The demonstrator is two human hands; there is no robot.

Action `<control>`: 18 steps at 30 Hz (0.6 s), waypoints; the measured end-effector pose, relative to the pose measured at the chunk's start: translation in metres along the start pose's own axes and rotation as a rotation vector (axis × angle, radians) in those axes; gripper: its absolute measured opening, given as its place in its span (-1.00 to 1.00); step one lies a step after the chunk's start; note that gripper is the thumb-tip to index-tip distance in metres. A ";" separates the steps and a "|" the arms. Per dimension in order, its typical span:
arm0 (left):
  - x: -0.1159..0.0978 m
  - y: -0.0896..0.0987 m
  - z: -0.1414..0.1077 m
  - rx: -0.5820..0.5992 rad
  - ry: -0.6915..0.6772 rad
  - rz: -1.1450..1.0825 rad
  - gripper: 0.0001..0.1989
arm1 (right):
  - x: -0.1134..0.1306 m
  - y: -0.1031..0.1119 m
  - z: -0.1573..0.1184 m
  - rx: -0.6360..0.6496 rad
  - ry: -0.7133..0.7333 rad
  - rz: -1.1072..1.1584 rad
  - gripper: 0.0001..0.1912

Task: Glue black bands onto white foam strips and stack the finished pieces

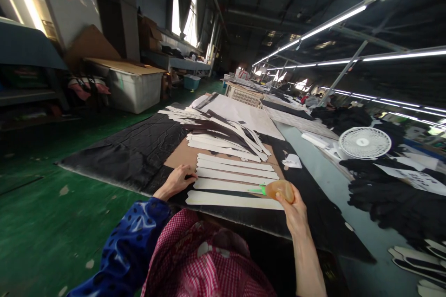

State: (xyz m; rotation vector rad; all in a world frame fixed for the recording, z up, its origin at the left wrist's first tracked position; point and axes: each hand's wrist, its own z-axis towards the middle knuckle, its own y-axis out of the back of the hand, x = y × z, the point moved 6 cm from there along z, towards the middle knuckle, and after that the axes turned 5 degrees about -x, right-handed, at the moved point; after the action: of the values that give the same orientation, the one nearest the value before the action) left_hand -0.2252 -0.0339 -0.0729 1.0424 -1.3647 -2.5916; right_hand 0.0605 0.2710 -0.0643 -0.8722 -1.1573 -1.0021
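Several long white strips (237, 201) lie side by side across a brown board and black cloth in front of me. My right hand (288, 197) is wrapped round an amber squeeze bottle (278, 190), whose green nozzle points left, low over the strips near their right part. At the strips' left ends is my left hand (181, 178), its fingers bent together at the end of one strip; whether they pinch it is too small to tell. Beyond the row, a loose pile of white and dark strips (223, 132) overlaps on the brown board (177, 155).
Black cloth (118, 153) covers the tabletop. A scrap of white paper (291, 161) lies right of the strips. Farther right are a white fan (364, 142) and heaped black fabric (383, 199). A plastic crate (244, 95) and white sheets stand beyond.
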 end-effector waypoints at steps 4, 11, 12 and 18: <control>0.000 0.000 0.000 -0.005 -0.005 -0.033 -0.86 | -0.005 0.012 0.006 -0.008 0.007 0.004 -0.13; 0.005 -0.002 0.001 0.011 0.003 -0.041 -0.87 | -0.018 0.031 0.016 -0.052 0.006 0.030 -0.14; 0.006 -0.003 0.001 0.012 0.004 -0.039 -0.87 | -0.020 0.033 0.016 -0.057 0.002 0.035 -0.15; 0.010 -0.006 0.001 0.020 -0.003 -0.019 -0.87 | -0.027 0.045 0.018 -0.100 -0.003 0.057 -0.16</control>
State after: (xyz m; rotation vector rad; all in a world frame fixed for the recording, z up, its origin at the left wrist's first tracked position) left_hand -0.2315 -0.0330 -0.0825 1.0597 -1.3915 -2.5987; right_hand 0.0948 0.3069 -0.0893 -0.9812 -1.0860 -1.0186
